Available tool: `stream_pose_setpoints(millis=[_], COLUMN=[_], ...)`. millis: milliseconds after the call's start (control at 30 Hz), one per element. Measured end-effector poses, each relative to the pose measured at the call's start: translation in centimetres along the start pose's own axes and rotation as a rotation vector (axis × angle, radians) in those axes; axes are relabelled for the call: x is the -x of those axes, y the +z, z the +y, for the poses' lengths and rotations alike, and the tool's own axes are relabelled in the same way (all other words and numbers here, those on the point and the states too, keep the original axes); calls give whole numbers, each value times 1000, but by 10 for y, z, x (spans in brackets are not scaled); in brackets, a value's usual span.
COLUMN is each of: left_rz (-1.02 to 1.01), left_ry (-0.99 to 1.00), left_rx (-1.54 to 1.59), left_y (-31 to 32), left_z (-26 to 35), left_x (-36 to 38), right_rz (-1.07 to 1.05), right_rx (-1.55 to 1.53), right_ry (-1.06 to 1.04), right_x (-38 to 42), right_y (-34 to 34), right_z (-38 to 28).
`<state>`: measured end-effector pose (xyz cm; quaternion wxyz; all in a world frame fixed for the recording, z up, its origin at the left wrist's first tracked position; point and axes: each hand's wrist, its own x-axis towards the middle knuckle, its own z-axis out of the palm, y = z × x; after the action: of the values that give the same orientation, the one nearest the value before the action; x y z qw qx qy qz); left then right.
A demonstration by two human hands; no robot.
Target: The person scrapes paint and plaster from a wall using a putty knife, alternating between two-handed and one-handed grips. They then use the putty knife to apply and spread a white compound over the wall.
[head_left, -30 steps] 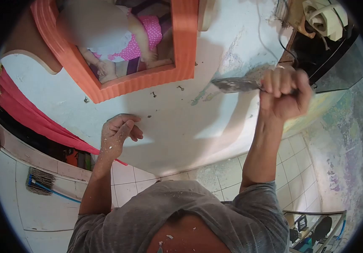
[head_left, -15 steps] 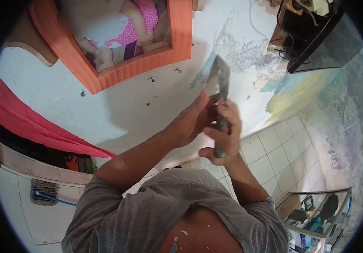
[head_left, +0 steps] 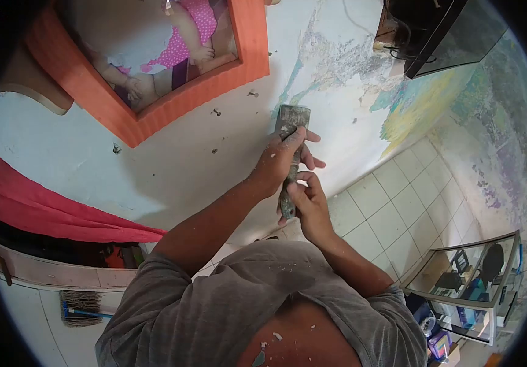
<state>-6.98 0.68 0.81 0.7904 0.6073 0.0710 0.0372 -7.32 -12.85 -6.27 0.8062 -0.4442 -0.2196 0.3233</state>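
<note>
A scraper (head_left: pixel 294 115) with a wide, stained metal blade is held in front of the wall, its blade pointing up and its handle down. My left hand (head_left: pixel 277 160) grips it near the base of the blade, thumb lying across the metal. Lower down, my right hand (head_left: pixel 310 202) pinches the handle close to its end, which has a hole. Behind the blade is the white wall (head_left: pixel 331 131) with peeling blue and grey patches.
An orange picture frame (head_left: pixel 251 40) hangs at the upper left, with nails in the wall beside it. A dark screen (head_left: pixel 459 43) is at the upper right. Red cloth (head_left: pixel 62 205), a brush (head_left: pixel 80 307) and a glass cabinet (head_left: pixel 465 275) stand around.
The scraper has moved down and left, and its flat blade face now shows. My left hand has closed round its upper part, while my right hand has shifted down toward the handle's end.
</note>
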Motion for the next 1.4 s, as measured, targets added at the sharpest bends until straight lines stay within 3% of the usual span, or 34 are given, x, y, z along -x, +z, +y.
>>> stream_pose_setpoints(millis=[33,233,333,433,500,533,633,733,767,833,900,967,1100,1200,1267,1400], left_rz=[-1,55,74,76,21,83,91,55,68,27,103,97,118,102,58,55], left_ry=[-3,13,43,55,184,69,127,173,163,267,-4,-2,71,17,113,28], left_rx=[0,-152,-220,-259,-347,-198,-238,-219,-154,-310,-47,-30,-114,-52,-244,-71], left_y=[-2,-13,-7,4,5,6,4,10,13,16,21,20,18,20,16,20], left_z=[-2,-35,-12,6,-4,-18,-26,-4,2,-4,-14,-12,-5,-9,-10,0], left_x=[1,13,-1,-12,-9,-4,-8,-32,-34,-23,-8,-14,-27,-23,-26,-32], right_rz=[-30,-3,1,-16,-14,37,93,-70,-73,-40,-51,26,-24,53,52,43], right_rx=[-85,-74,-55,-183,-167,-101,-33,-73,-71,62,78,34,-51,-14,-42,-78], right_ry=[117,142,-62,-25,-33,-30,-21,34,30,-95,-49,22,77,9,-1,35], right_x=[-4,-3,-16,-28,-18,-6,-9,-39,-38,-25,-14,-12,-25,-11,-23,-24], right_y=[-1,5,14,6,7,9,-1,-19,-18,-12,-8,-2,-16,-8,-5,-12], right_z=[2,37,21,16,12,13,17,5,3,-3,-10,-14,-11,-4,-16,-14])
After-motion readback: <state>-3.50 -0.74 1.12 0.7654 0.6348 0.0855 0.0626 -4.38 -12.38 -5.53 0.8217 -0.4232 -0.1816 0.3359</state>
